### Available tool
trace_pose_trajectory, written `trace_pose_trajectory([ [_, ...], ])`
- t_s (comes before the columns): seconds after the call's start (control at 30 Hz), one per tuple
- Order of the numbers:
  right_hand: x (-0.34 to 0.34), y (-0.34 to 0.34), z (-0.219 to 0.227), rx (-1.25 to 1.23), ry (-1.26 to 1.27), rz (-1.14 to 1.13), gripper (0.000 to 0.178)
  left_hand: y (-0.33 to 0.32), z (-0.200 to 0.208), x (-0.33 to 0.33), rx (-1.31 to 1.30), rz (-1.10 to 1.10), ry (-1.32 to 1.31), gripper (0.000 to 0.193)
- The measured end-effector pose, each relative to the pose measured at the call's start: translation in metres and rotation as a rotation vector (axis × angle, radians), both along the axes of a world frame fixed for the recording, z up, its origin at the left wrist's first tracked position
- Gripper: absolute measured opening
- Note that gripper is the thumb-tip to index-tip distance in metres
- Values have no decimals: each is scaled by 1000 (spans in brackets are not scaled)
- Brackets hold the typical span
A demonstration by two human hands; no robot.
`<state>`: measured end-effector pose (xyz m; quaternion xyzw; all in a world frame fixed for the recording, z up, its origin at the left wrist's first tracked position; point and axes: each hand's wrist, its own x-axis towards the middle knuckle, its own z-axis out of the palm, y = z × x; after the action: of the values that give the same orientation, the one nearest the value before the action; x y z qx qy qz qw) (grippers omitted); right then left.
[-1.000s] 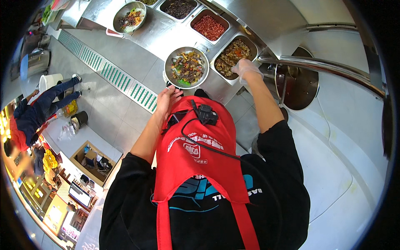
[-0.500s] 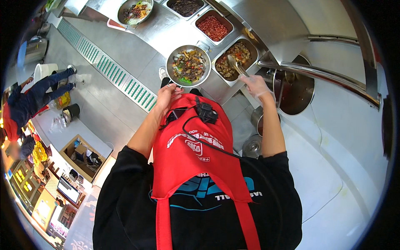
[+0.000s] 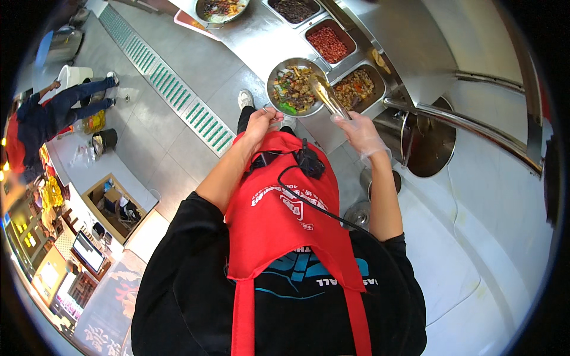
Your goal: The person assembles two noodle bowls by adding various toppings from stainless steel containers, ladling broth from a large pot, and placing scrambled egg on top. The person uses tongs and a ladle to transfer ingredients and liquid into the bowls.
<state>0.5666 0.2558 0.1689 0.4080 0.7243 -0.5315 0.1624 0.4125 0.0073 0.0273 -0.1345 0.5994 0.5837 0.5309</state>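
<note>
My left hand [image 3: 262, 124] is closed at the near edge of a round metal bowl [image 3: 270, 76], gripping it by that edge. Noodles, greens and a brown mixed topping [image 3: 295, 89] fill the bowl. My right hand [image 3: 358, 132], in a clear plastic glove, is closed around metal tongs [image 3: 333, 101]. Their tips are over the right side of the bowl; whether they pinch any food I cannot tell. Just right of the bowl, a steel pan [image 3: 380, 95] of cooked mixed vegetables is set into the counter, partly behind the tongs.
Pans of red beans or peanuts [image 3: 328, 45] and dark topping [image 3: 294, 10] lie farther along the counter [image 3: 252, 35]. A second filled bowl [image 3: 221, 8] stands at the far left. A metal rail [image 3: 469, 126] and deep pot [image 3: 432, 148] are at right. Another person [image 3: 56, 118] is far left.
The tongs in my right hand have moved left from the vegetable pan to over the bowl. My left hand still grips the bowl. The view has shifted a little.
</note>
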Motion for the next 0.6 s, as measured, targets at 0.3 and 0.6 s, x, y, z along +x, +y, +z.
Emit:
trace_pose_trajectory([
  [0.3, 51, 38, -14, -115, -74, -370, 34, -2, -8, 3, 89, 154, -46, 27],
  [0.6, 67, 97, -102, 167, -265, 168, 74, 2, -1, -26, 40, 141, 77, 37],
])
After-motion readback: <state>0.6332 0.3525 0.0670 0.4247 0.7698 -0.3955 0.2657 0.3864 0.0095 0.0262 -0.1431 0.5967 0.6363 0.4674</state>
